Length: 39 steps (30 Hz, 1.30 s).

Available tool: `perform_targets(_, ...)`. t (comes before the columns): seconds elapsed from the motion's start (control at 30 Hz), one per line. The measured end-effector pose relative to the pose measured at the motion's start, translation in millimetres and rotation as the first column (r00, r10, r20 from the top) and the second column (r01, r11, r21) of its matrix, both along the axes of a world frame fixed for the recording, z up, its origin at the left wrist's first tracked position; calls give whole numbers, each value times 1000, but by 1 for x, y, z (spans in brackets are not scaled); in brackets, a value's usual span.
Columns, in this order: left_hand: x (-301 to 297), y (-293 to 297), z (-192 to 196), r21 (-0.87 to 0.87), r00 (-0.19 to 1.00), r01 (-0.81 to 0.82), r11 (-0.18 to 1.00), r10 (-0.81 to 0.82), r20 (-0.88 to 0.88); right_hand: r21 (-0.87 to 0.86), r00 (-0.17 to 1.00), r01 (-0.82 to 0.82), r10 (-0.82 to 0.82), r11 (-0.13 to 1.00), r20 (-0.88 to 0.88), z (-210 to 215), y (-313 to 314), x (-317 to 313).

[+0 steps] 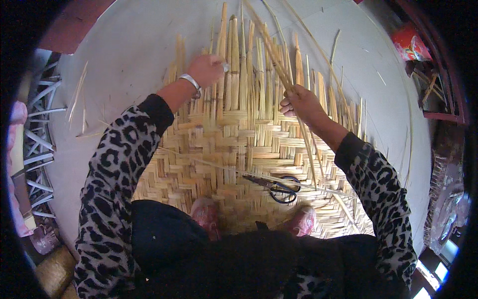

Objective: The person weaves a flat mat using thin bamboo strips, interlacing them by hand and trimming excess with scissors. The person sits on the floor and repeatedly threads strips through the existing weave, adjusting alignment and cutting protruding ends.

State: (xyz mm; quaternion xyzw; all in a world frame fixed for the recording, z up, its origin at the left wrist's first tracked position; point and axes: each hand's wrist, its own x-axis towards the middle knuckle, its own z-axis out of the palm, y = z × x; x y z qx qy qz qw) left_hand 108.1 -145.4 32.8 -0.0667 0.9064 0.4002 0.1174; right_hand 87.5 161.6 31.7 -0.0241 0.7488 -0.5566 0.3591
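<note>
A woven mat of flat bamboo strips (199, 154) spreads over the floor below me, the loose strip ends pointing away at its far edge. My right hand (304, 103) is closed around a few long, thin bamboo strips (273, 52) that slant across the weave. Over the upright ends at the left, my left hand (206, 69) is curled and slightly blurred. A small shiny thing shows at its fingertips; what it grips, if anything, I cannot make out. A silver bangle (191, 82) circles that wrist. Dark-handled scissors (281, 189) lie on the mat near my feet.
My pink shoes (205, 217) rest on the near part of the mat. Thin loose slivers (78, 94) lie on the grey floor at the left, beside a metal rack (42, 134). At the right are dark red furniture (443, 117) and a red package (411, 44).
</note>
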Motion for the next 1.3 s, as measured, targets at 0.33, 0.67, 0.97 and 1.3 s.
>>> perform_targets(0.33,-29,-31,-95,-181,986,-52,982,79,144,-85,990,137,-133,987,52,-15,-8,-25)
perform_targets(0.67,-34,-26,-76,376,850,-354,856,127,511,-186,985,131,-106,974,136,-29,-30,-48)
perform_targets(0.97,-29,-31,-69,-27,849,327,944,-307,-431,-273,978,128,-76,954,193,-63,-45,-60)
perform_targets(1.3,-54,-20,-30,947,927,-260,190,-224,300,-279,945,156,-62,947,321,-68,-37,-52)
